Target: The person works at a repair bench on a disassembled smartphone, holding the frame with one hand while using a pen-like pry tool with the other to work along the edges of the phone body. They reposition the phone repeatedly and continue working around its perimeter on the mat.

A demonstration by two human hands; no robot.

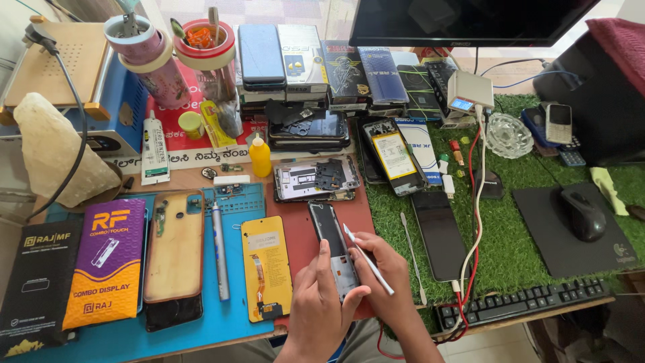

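Observation:
My left hand [321, 296] grips an opened phone frame [331, 236] from below, holding it tilted over the red-brown mat [299, 222]. My right hand [381, 275] holds a thin white tool [366, 266] like a pen, its tip resting on the frame's right edge. A yellow-backed display panel [266, 266] lies just left of my left hand. A second stripped phone body [316, 179] sits further back on the mat.
A blue work mat [232, 316] carries a phone back cover [173, 249], a silver pen-like tool [219, 250] and display boxes [106, 261]. On green turf [510, 249] lie a dark screen [441, 234], a metal spudger [412, 255], a mouse [583, 214] and a keyboard [524, 302]. Glue bottles and phone boxes stand behind.

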